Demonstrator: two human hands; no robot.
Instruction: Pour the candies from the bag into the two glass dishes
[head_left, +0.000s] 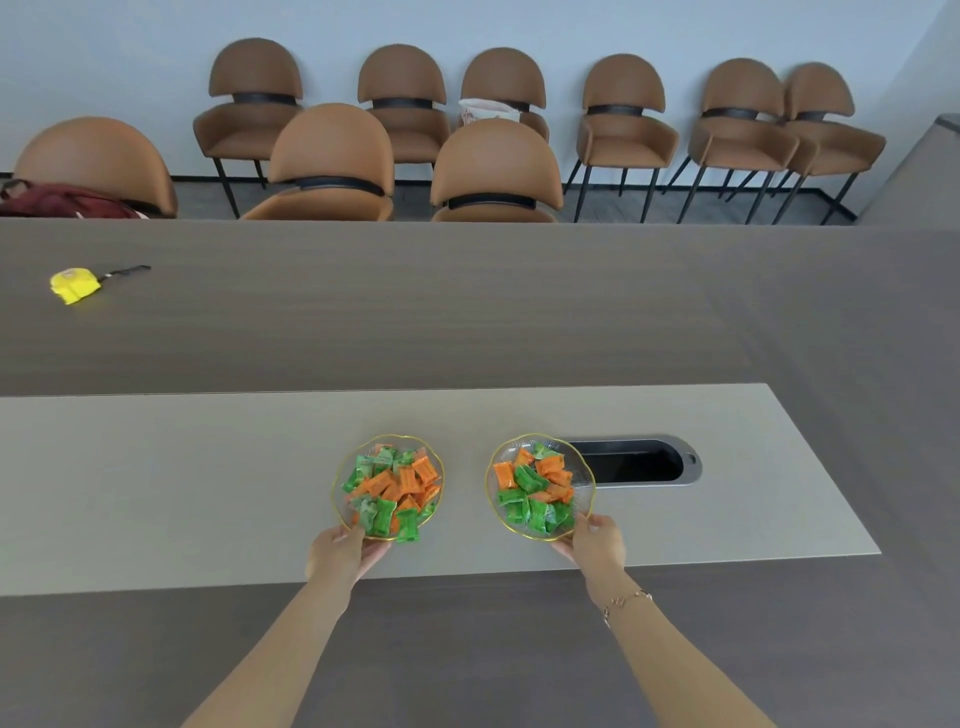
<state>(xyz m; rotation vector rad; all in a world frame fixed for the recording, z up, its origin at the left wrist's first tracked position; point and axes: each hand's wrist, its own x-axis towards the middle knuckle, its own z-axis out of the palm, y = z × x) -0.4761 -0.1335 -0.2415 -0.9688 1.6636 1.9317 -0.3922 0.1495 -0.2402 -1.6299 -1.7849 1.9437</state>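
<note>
On the pale table strip, both dishes full & held at their near rims.

Left hand pinches near edge of left glass dish, thumb on rim, fingers curled under; right hand does same on right glass dish. Candies, orange & green wrappers, heaped in both, approx even split. Bag not in view. Grip at rims prob to slide or square up dishes w/o touching sweets; looks like pour is done. Right dish sits just beside cable slot, overlapping its end – a push fwd could tip it in. Yellow tape measure far off, not involved.
</note>
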